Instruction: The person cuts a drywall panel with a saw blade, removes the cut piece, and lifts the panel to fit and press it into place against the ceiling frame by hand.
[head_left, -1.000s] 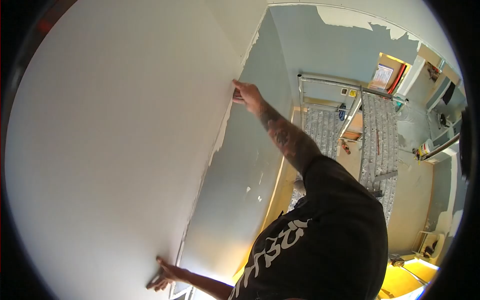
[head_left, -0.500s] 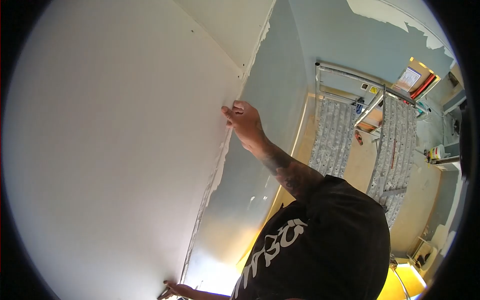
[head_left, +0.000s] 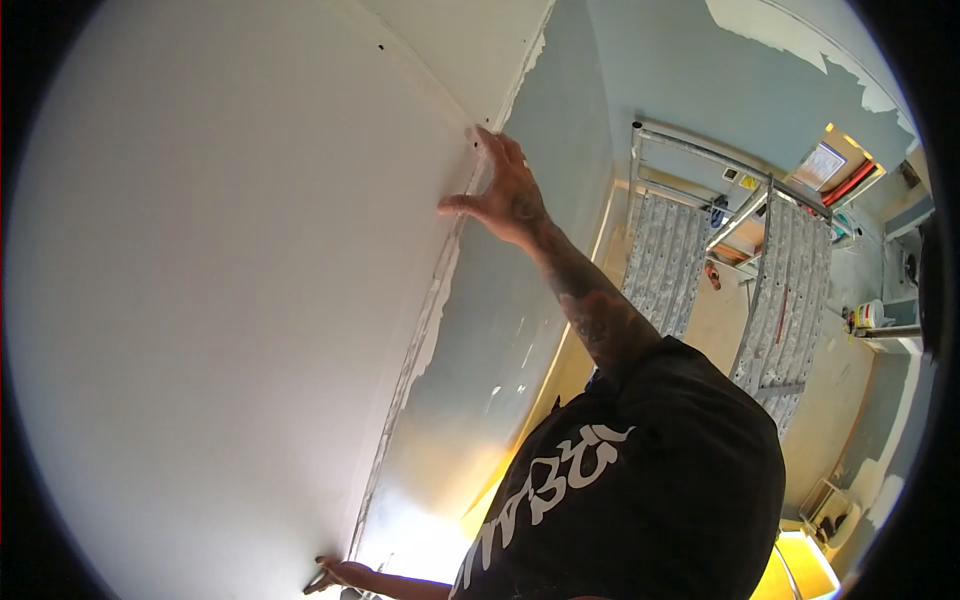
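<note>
- Broad, flat white panel [head_left: 230, 300]: lay at nine o'clock, its long edge running beside a blue-grey painted wall [head_left: 505, 270].
- Bare right hand [head_left: 508, 190]: stood at twelve o'clock — released and splayed, thumb at the panel's edge.
- Bare left hand [head_left: 340, 572]: rested at seven o'clock — opened out against the panel.
- Ribbed grey metal scaffold [head_left: 800, 270]: stood near three o'clock.

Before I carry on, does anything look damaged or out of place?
The blue-grey wall has a ragged white strip beside the white panel, odd against the mostly even colour around it; possibly unfinished rather than damaged.
</note>
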